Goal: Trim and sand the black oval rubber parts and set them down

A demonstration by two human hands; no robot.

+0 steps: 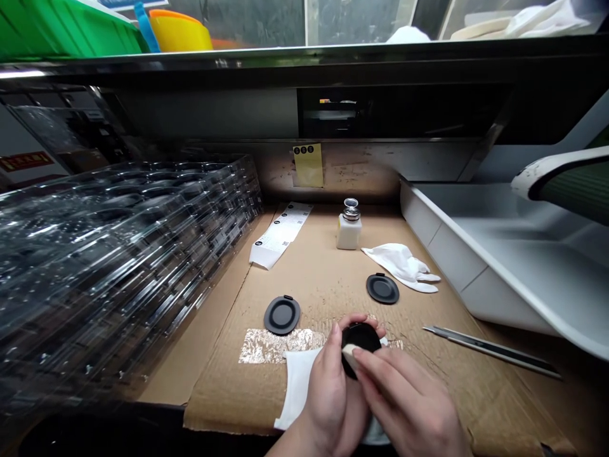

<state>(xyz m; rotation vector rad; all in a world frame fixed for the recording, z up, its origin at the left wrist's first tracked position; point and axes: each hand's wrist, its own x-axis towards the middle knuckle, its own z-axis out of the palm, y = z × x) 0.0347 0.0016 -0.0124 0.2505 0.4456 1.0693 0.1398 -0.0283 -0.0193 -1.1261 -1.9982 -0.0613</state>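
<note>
My left hand [333, 387] is wrapped round a round black part [365, 336] near the front edge of the cardboard. The fingers of my right hand [404, 393] pinch a small whitish piece [350, 350] against the inside of that part. A white cloth [299, 381] lies partly under my hands. To the left, a flat dark lid [281, 315] rests on the cardboard; a similar lid [382, 289] lies beyond my right hand. Further back stands a white bottle [349, 231] with a metal top, beside a crumpled white glove [402, 263].
Stacked clear plastic trays [190, 222] fill the left side. A white bin [476, 266] stands at the right, with a utility knife [495, 348] before it. A label strip [281, 235] lies at the back. A metal shelf [266, 60] crosses above.
</note>
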